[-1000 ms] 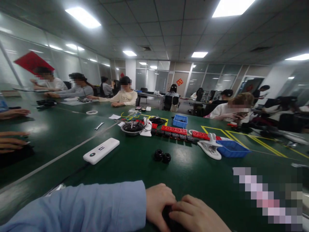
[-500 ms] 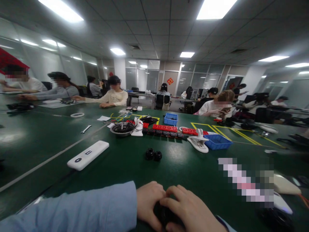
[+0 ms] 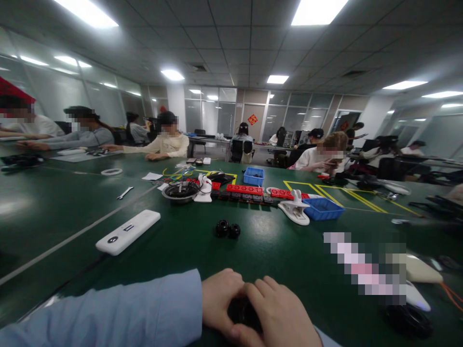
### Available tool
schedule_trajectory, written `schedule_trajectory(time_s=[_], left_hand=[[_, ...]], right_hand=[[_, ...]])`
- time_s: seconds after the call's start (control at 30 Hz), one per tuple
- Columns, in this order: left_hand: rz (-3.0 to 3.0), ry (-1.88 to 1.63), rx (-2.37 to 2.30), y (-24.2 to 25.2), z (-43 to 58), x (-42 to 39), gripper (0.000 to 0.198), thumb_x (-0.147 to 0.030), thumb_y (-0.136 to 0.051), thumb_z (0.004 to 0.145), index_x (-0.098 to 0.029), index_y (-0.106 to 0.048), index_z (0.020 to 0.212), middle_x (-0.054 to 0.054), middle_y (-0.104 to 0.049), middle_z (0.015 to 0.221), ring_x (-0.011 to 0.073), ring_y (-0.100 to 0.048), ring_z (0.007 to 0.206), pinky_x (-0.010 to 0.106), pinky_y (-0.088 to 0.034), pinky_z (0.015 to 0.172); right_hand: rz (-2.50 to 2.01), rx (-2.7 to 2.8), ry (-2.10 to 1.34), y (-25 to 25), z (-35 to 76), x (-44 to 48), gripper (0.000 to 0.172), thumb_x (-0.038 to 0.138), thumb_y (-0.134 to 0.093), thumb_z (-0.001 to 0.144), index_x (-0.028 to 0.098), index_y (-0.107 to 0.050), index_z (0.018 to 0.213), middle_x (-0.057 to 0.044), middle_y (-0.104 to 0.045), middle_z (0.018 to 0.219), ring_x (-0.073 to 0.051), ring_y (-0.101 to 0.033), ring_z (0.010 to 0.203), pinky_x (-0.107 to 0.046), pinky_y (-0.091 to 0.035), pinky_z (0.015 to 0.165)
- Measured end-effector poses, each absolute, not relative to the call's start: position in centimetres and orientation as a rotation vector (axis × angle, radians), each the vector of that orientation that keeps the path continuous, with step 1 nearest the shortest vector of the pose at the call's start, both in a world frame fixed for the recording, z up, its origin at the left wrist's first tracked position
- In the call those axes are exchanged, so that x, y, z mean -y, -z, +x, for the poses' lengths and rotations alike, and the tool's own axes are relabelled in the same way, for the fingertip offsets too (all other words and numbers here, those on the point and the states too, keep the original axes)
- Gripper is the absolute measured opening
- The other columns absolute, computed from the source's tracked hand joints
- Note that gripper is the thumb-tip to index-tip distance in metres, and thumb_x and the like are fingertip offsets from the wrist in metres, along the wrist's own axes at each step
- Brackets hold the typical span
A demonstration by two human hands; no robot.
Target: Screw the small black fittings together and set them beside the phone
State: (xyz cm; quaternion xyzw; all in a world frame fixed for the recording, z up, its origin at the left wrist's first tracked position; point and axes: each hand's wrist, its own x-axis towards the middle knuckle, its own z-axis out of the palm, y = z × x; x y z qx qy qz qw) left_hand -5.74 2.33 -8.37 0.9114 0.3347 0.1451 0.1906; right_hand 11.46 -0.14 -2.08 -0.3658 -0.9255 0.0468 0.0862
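At the near edge of the green table, my left hand (image 3: 222, 301) and my right hand (image 3: 277, 313) are closed together around a black tyre (image 3: 248, 315). Its rounded top shows between my thumbs and fingers; the rest is covered. My left hand wraps it from the left side, while my right fingers curl over it from the right. A little farther out stand two small black wheels (image 3: 227, 229), side by side and touching neither hand. Another, larger black tyre (image 3: 408, 320) lies at the near right.
On the left lies a white oblong device (image 3: 128, 232), with a small wrench (image 3: 125, 193) beyond it. Across the middle runs a row of red and black parts (image 3: 246, 192) near a white clamp (image 3: 294, 209) and a blue bin (image 3: 323, 209). Several people sit around the room.
My right hand has shifted slightly and its fingers now lie closer together over the black tyre. The whole view has moved a little; the things on the table stay in place.
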Motion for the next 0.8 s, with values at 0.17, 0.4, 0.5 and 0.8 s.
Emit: schedule_trajectory(time_s=[0.17, 0.4, 0.5, 0.8], left_hand=[[2.705, -0.383, -0.989, 8.7, -5.5, -2.5, 0.059, -0.072, -0.067, 0.047, -0.017, -0.051, 0.062, -0.003, -0.055, 0.061, 0.0152, -0.053, 0.06, 0.028, -0.037, 0.058], [2.688, -0.396, -0.956, 8.2, -5.5, -2.4, 0.055, -0.063, -0.074, 0.044, -0.018, -0.055, 0.069, -0.003, -0.058, 0.065, 0.0156, -0.055, 0.062, 0.027, -0.037, 0.057], [2.651, -0.395, -0.925, 8.1, -5.5, -2.4, 0.054, -0.065, -0.071, 0.049, -0.019, -0.058, 0.073, -0.002, -0.06, 0.068, 0.0167, -0.057, 0.064, 0.027, -0.038, 0.058], [2.611, -0.411, -0.915, 8.2, -5.8, -2.4, 0.057, -0.07, -0.067, 0.052, -0.019, -0.061, 0.076, -0.001, -0.061, 0.072, 0.0166, -0.055, 0.067, 0.028, -0.037, 0.063]], right_hand=[[-0.931, 2.783, 0.053, 3.6, 11.1, 0.2, 0.021, 0.037, -0.062, 0.075, 0.016, -0.06, 0.075, -0.006, -0.06, 0.071, -0.018, -0.051, 0.069, -0.027, -0.034, 0.055], [-0.919, 2.949, -0.126, 1.6, 11.4, 0.1, 0.02, 0.024, -0.066, 0.072, 0.017, -0.064, 0.09, -0.007, -0.062, 0.087, -0.02, -0.053, 0.079, -0.029, -0.041, 0.065], [-0.995, 2.988, -0.39, 0.6, 11.7, 0.1, 0.028, 0.021, -0.065, 0.072, 0.022, -0.063, 0.1, -0.007, -0.06, 0.1, -0.022, -0.052, 0.089, -0.032, -0.043, 0.074], [-0.839, 2.892, -0.78, -0.5, 12.5, -0.9, 0.032, 0.02, -0.067, 0.071, 0.019, -0.062, 0.102, -0.005, -0.063, 0.102, -0.02, -0.051, 0.093, -0.031, -0.04, 0.082]])
